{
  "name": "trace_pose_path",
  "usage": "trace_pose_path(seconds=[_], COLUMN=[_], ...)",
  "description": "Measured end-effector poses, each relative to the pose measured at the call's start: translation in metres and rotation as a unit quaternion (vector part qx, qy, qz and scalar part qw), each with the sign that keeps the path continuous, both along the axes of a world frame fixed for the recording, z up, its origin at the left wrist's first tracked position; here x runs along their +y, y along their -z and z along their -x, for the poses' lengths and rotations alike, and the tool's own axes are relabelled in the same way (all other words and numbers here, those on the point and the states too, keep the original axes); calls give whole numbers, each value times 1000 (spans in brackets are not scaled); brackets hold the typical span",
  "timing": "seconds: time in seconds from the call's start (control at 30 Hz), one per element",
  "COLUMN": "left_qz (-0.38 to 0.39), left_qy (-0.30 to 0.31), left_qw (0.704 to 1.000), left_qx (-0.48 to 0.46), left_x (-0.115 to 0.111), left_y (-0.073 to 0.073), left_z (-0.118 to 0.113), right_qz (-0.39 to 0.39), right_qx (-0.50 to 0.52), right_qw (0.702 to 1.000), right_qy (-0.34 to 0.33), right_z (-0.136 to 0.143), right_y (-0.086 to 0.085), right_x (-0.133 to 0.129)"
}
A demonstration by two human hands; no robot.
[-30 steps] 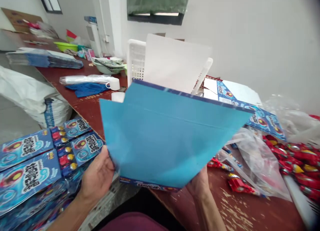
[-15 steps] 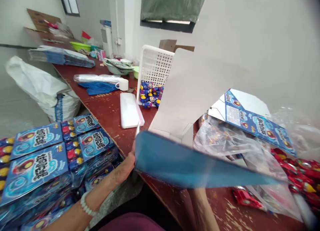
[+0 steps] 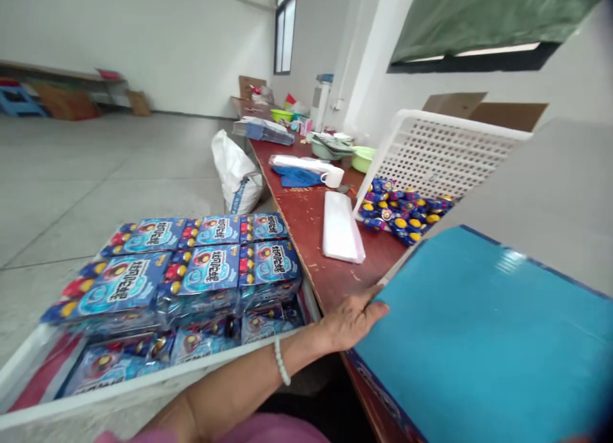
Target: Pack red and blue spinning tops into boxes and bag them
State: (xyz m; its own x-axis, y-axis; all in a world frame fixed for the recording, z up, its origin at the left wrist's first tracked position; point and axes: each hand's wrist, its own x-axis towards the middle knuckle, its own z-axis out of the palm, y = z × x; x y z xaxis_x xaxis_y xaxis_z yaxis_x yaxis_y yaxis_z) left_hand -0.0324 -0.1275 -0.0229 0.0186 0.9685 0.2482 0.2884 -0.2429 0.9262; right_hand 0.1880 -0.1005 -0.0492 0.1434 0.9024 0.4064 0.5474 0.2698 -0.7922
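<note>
My left hand (image 3: 352,322) grips the left edge of a cardboard display box (image 3: 479,341), its thumb on the bright blue face and its fingers around the far side. The box lies tilted over the table, with a printed side along its lower edge and a pale grey panel (image 3: 565,181) standing up behind. Only a small skin-toned blur shows at the bottom right edge, perhaps part of my right hand; its fingers are hidden. Just beyond the box, a white basket (image 3: 460,127) leans above a heap of blue and yellow toys (image 3: 407,216).
On my left, a white-rimmed crate (image 3: 158,379) holds stacked packed toy boxes (image 3: 213,270). A stack of clear plastic bags (image 3: 341,229), a white mug (image 3: 332,177) and a blue cloth (image 3: 297,176) lie along the red table (image 3: 318,270). A white sack (image 3: 237,175) stands on the floor.
My view has swung left, bringing the whole crate into sight. The box has tipped so its blue face shows broadly. My right forearm, seen under the box before, has gone from sight.
</note>
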Motion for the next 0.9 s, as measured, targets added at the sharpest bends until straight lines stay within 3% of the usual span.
trace_pose_path(seconds=[0.17, 0.27, 0.4, 0.47, 0.53, 0.63, 0.77, 0.9], left_qz=[-8, -8, 4, 7, 21, 55, 44, 19], left_qy=[-44, -47, -44, -32, 8, 69, 69, 52], left_qw=[999, 999, 999, 999, 996, 984, 987, 992], left_qx=[14, 0, -22, -34, -84, -152, -142, -114], left_x=[10, 11, 10, 8, 7, 10, 25, 44], left_y=[13, 15, 11, 8, 5, 4, 0, -11], left_z=[-9, -12, -8, -4, 0, 5, 8, 4], right_qz=[11, 1, -84, -70, -6, 65, -11, -54], right_qx=[-43, 8, 40, 30, 104, 192, 64, -32], right_qw=[994, 989, 993, 996, 994, 979, 997, 997], right_qy=[98, 150, 79, 44, 19, 7, 29, 43], right_z=[-35, -47, -31, -20, -15, -16, -23, -27], right_y=[-17, -39, -73, -81, -79, -61, -43, -43], right_x=[11, 11, 16, 24, 34, 48, 55, 57])
